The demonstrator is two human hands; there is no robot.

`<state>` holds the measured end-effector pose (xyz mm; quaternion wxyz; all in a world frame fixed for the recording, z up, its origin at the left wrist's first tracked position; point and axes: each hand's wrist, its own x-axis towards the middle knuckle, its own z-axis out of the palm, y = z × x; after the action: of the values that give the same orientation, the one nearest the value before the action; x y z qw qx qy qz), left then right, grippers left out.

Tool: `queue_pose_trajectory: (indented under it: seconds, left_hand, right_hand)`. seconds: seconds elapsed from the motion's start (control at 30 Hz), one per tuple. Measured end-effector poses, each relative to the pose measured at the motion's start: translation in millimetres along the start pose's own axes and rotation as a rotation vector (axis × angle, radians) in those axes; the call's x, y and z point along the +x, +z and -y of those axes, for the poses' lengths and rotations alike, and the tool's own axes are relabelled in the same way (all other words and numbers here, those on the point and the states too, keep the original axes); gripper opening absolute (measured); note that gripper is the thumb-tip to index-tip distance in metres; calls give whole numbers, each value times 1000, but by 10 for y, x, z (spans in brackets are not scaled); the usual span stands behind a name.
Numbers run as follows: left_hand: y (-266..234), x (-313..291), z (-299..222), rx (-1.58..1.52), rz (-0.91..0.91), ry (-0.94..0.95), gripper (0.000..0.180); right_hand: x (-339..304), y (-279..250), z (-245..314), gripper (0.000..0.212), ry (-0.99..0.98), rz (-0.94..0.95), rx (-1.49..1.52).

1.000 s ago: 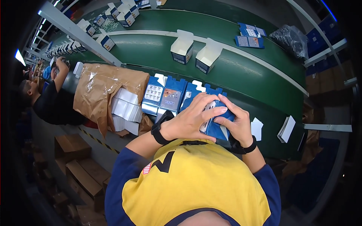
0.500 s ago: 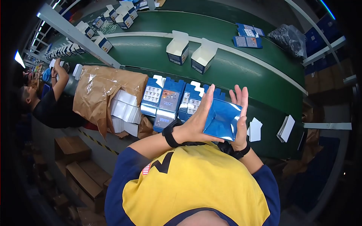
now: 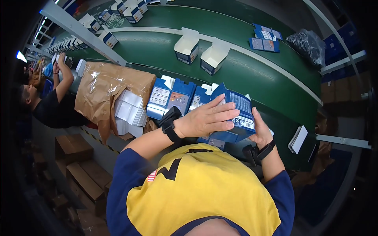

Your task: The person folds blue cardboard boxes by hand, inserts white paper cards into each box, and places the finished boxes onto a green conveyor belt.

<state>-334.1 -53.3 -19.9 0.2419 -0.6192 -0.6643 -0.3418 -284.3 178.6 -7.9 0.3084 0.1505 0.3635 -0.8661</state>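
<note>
A blue carton (image 3: 241, 113) with a white printed panel is held up in front of my chest, opened into a box shape. My left hand (image 3: 206, 118) lies flat across its near side, fingers spread over the top edge. My right hand (image 3: 260, 133) cups it from below and behind. Both wrists wear black bands. Just beyond it, several flat blue cartons (image 3: 173, 98) stand in a row at the belt's near edge.
Two open white-lidded boxes (image 3: 201, 53) ride the green conveyor belt (image 3: 267, 84). A brown paper sack (image 3: 106, 88) holds white leaflets (image 3: 128, 112). More leaflets (image 3: 297, 138) lie at right. A person in black (image 3: 55, 106) works at left. Cardboard boxes (image 3: 78, 165) stack on the floor.
The flat blue carton between my palms has been opened into a box. My left hand has slid over its top while my right hand dropped underneath it.
</note>
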Motion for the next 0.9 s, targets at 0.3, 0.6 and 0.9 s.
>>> queue_pose_trajectory:
  seconds: [0.3,0.6,0.9]
  left_hand:
    - [497,-705,-16,-343,119,-1538,88]
    - [705,-674,-160,129,414,-1551,84]
    - [695,-705,-29,-52,192,-1572,76]
  right_hand:
    - [1600,-1191,650,112,-813,-339,-966]
    - [1274,-1621,-188,94,-435,-725,-950]
    - [423,-621,-1108,94,-173,-521,-965]
